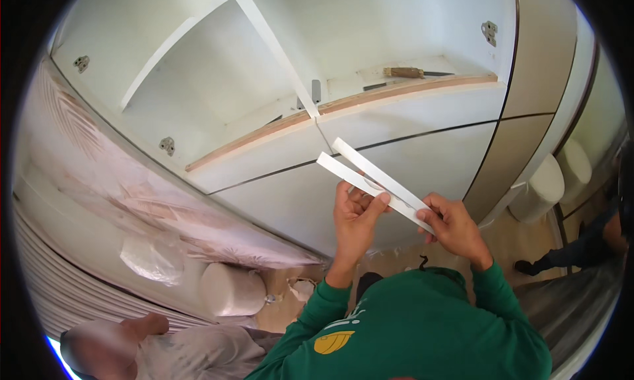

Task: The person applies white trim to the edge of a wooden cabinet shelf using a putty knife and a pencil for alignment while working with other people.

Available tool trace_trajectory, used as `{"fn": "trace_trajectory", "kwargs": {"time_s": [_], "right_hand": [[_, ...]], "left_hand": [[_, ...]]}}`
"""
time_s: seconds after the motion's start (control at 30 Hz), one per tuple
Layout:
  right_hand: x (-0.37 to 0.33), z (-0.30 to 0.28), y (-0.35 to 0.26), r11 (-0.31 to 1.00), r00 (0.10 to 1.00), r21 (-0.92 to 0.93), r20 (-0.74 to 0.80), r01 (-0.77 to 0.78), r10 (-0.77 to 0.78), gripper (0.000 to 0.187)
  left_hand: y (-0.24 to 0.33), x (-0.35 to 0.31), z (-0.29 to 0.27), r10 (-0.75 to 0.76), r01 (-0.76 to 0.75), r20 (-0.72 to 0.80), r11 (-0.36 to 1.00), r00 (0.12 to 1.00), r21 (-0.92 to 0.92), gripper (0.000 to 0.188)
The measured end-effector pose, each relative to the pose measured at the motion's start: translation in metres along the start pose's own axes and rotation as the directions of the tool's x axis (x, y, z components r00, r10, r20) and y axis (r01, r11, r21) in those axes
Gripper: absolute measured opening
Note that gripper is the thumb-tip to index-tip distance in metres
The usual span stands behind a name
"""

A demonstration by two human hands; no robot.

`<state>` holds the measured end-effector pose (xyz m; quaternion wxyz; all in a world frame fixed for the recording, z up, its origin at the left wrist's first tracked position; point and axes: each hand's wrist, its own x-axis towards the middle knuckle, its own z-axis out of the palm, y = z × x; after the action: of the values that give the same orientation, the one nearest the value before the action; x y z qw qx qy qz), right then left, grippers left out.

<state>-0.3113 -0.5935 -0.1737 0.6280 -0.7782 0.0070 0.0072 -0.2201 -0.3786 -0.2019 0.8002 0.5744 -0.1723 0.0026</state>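
A white open-fronted cabinet [383, 23] fills the far side, beige panels [545, 49] and pale round stools [543, 190] right, a pink palm-patterned wall [109, 145] left, wood-toned floor [505, 240] nearer.

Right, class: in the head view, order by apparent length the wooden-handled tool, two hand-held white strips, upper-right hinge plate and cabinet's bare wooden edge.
Bare wooden edge
White strips (too alike to rank against each other)
Wooden-handled tool
Hinge plate

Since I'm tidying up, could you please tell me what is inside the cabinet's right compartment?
A wooden-handled tool, a dark strip, a grey plate by the divider and a hinge show. Whatever lies close behind the wooden edge is covered.
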Motion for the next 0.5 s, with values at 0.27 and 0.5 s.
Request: {"fn": "trace_trajectory", "kwargs": {"time_s": [0.27,0.5], "right_hand": [[0.002,-0.017,0.009,0.999,0.999,0.02,-0.007,-0.046,0.046,0.025],[0.003,-0.022,0.013,1.0,1.0,0.017,-0.003,-0.001,0.001,0.024]], "left_hand": [[0.018,0.013,-0.026,0.033,-0.034,-0.104,0.999,0.994,-0.012,0.067],[0.019,0.017,-0.027,0.061,-0.063,-0.129,0.998,0.99,-0.014,0.068]]}}
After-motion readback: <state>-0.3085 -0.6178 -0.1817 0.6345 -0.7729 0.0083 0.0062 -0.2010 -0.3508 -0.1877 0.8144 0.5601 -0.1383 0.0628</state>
